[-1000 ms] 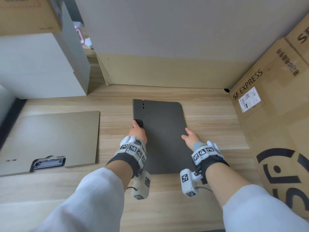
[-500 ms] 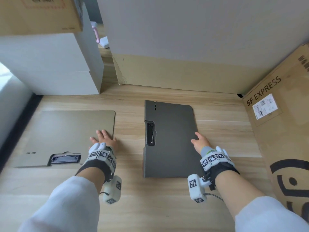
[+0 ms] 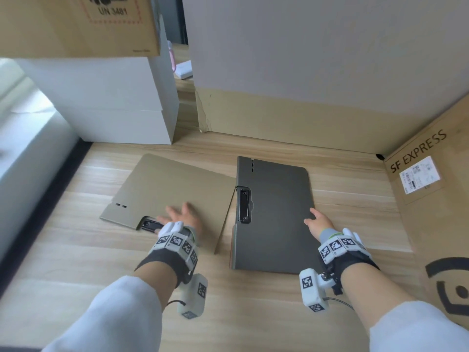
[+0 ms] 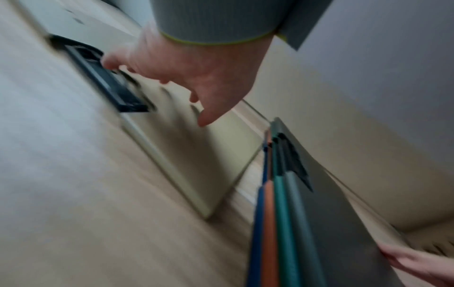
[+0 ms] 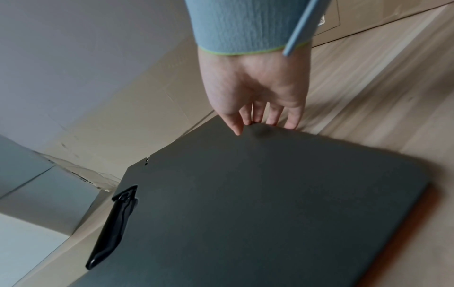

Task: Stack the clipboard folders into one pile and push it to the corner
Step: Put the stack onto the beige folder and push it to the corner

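Clipboard folders: a tan one (image 3: 175,189) lies flat on the tabletop (image 3: 253,313), skewed, its right corner touching the dark grey one (image 3: 275,214) that tops the pile. Left wrist view shows blue, orange and teal spines (image 4: 270,223) under the grey, so I judge the pile mostly built and the tan folder the last one out. My left hand (image 3: 181,214) rests on the tan cover near its black clip (image 3: 149,224), fingers (image 4: 206,118) spread and fairly straight, gripping nothing; looks like a flat press for sliding it toward the pile. My right hand (image 3: 317,221) is at the grey folder's right edge, fingers (image 5: 272,116) curled over it, thumb on top; I read that as bracing the pile. The pile sits well short of the far-right corner by the SF Express box (image 3: 431,199).
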Demonstrator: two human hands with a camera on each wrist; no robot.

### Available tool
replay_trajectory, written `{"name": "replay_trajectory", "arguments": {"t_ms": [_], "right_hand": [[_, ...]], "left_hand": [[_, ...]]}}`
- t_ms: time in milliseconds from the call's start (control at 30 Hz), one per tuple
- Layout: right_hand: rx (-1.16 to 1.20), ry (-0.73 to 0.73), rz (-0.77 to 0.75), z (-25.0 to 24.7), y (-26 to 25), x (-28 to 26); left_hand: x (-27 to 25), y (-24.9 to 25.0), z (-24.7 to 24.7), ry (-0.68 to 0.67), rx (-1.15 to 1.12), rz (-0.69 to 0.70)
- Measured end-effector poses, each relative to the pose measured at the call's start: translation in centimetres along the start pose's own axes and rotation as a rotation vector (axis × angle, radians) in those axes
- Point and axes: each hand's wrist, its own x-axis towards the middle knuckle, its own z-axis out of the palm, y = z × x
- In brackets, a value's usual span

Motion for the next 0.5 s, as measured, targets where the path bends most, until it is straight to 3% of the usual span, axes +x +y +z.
{"name": "replay_trajectory", "arguments": {"t_ms": [67,133,333,500], "right_hand": [[0.004,0.008,-0.003,0.2,0.0,0.0],[-0.001,0.030,-0.005,0.3,-0.1,0.0],[-0.023,0.069,-0.021,0.5,0.1,0.2],[-0.026,0.067,-0.029,0.4,0.4,0.4]], "left_hand": [[1.4,-2.2,0.3,0.018,-0.069,-0.165],[2.5,-3.3,0.5,0.019,-0.087,-0.227],[3.2,-3.3,1.1,0.040,-0.082,-0.223],[4.0,-4.6,1.3,0.097,-0.145,-0.134]]}}
